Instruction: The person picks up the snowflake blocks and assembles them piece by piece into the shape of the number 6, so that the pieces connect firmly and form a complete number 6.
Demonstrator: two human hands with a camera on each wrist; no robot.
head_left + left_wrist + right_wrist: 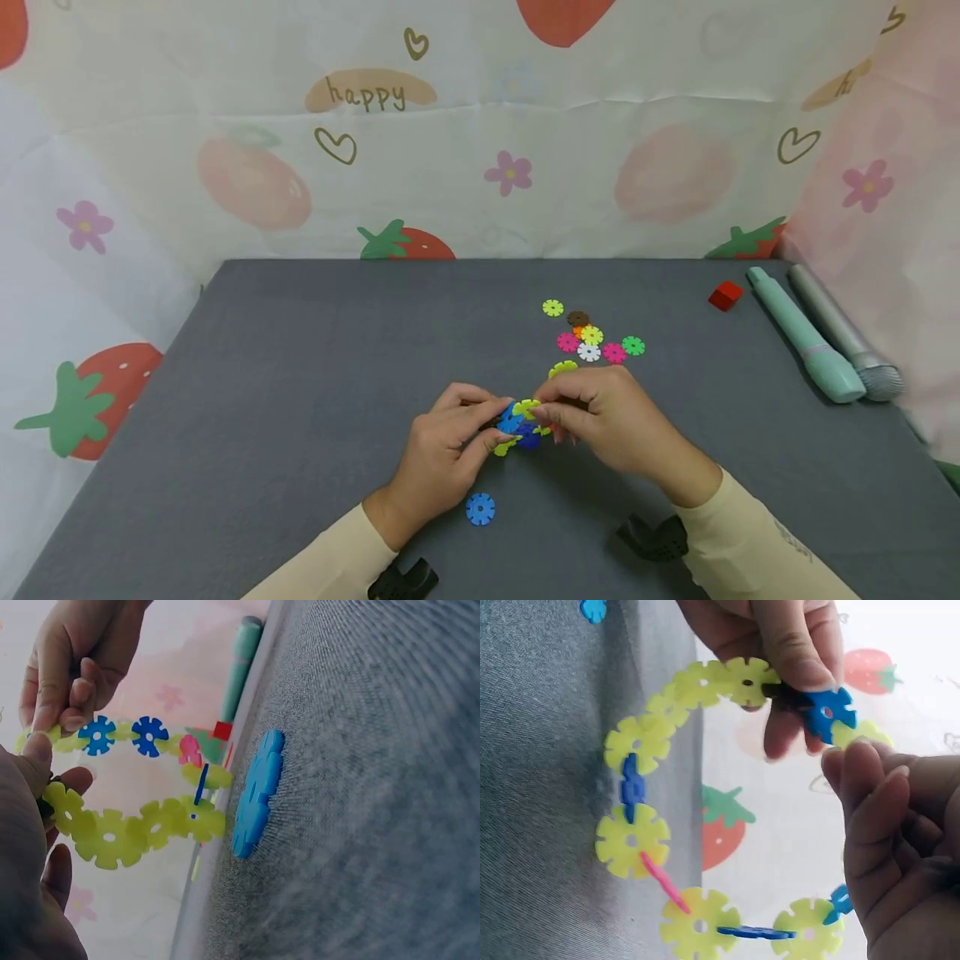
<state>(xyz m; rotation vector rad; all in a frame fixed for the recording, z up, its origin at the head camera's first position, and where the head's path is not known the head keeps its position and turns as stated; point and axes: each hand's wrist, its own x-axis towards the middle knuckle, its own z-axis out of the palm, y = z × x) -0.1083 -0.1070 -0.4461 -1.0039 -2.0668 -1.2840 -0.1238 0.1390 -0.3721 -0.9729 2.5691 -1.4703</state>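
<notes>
Slotted plastic building discs, mostly yellow-green with some blue, one pink and a dark one, are linked in a curved chain (631,840). My left hand (442,450) pinches the chain at a blue disc (841,705), next to a dark disc (778,691) partly covered by the fingers. From the other side my right hand (615,417) pinches a yellow-green disc (864,733) that meets the blue one; whether its slots are fully joined cannot be seen. The rest of the chain hangs in a loop below both hands, partly hidden by them in the head view.
A loose blue disc (480,509) lies near the left forearm. Beyond the hands is a group of discs, including a white disc (588,352) and a green disc (633,345). A red block (726,296), a mint microphone (806,337) and a silver microphone (847,333) lie at the far right.
</notes>
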